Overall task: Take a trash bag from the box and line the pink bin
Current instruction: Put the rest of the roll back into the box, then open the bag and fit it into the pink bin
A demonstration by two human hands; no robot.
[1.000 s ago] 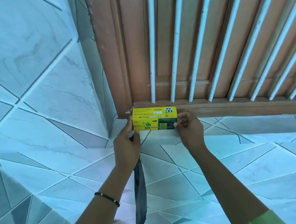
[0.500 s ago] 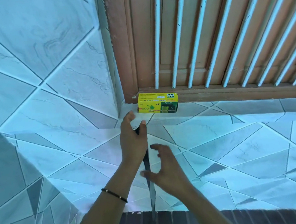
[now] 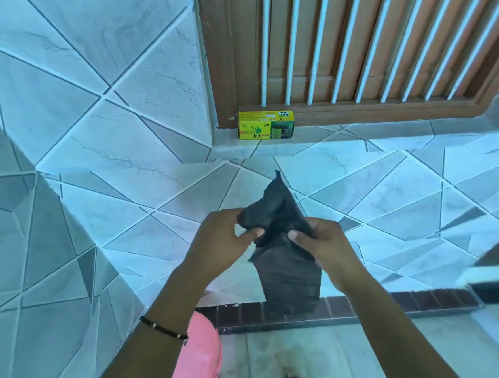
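Note:
A black trash bag [image 3: 286,274] hangs folded in front of me, its top crumpled and partly spread. My left hand [image 3: 225,237] pinches the bag's upper left part and my right hand [image 3: 322,239] pinches its upper right. The yellow-green trash bag box [image 3: 266,126] stands on the tiled window ledge, against the wooden frame, well beyond both hands. Part of the pink bin [image 3: 198,360] shows at the bottom, under my left forearm; its inside is hidden.
A wooden window frame [image 3: 222,72] with white bars [image 3: 288,38] rises behind the ledge. Grey-white tiled wall [image 3: 88,96] surrounds it and juts out on the left. A dark brick strip [image 3: 383,303] runs along the wall's base above the floor.
Both hands left the box on the ledge and drew back toward me. My right hand joined the left on the black bag, whose top is now spread. The view tilted down, revealing the pink bin.

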